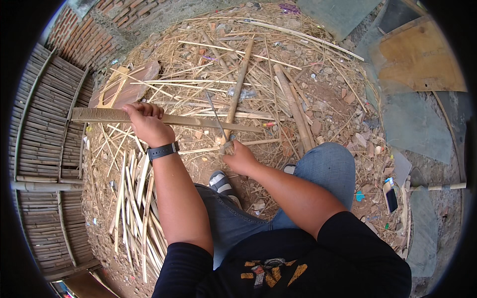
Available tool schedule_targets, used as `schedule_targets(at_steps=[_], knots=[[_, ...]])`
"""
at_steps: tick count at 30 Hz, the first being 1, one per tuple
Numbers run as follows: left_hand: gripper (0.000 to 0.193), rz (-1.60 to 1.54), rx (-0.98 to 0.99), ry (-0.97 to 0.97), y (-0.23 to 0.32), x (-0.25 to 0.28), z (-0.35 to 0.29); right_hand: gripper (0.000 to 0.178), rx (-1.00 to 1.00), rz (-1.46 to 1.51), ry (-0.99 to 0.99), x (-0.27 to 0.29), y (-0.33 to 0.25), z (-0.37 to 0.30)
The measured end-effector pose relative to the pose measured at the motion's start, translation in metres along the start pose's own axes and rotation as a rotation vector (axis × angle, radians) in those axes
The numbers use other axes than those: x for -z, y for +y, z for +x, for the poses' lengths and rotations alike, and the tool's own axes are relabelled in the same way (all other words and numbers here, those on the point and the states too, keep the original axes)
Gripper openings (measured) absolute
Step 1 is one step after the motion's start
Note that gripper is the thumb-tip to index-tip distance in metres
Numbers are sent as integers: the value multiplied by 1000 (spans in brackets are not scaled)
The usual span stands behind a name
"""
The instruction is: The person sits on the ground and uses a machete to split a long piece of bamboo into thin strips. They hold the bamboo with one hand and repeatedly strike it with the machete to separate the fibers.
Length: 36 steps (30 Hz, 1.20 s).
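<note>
The left hand (149,129) is wrapped round a long flat slat (191,120), toward its left end, thumb on the near side and the other fingers over the far edge; the slat is held up, lying crosswise in front of the person; the right hand (242,159), just nearer than the slat's right half, has its fingers closed on the handle of a knife (214,111), whose narrow blade crosses the slat in view and points away from the body; whether blade and slat touch, I cannot tell; a dark watch (163,151) sits on the left wrist; nearer than the slat's left half, a bundle of pale split strips (134,198) lies on the ground; a brown board (131,84) lies beyond its left half, a bamboo pole (242,79) stretches away beyond its right half, and a thicker pole (292,107) lies to the right of its right end.
</note>
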<state>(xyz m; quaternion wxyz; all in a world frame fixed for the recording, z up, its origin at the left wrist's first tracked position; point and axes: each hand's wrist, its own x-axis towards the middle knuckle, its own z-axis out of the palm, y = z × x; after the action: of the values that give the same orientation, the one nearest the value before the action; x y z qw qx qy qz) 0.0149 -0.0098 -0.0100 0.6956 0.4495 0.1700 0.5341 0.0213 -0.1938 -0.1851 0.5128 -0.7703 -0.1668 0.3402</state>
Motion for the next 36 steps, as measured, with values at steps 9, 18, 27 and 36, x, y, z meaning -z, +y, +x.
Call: schedule_targets(at_steps=[9,18,27,36], knots=[[44,-19,10,5,4,-5,-7,50,51,-74,123,-4,1,-5],[43,-63,15,-82,3,-13,-21,54,128,-139,135,9,-32,-28],[71,111,-150,-164,3,0,-33,51,198,-386,-18,49,-46,-66],[80,163,-216,-169,0,8,-47,57,192,-372,16,42,-21,-42]])
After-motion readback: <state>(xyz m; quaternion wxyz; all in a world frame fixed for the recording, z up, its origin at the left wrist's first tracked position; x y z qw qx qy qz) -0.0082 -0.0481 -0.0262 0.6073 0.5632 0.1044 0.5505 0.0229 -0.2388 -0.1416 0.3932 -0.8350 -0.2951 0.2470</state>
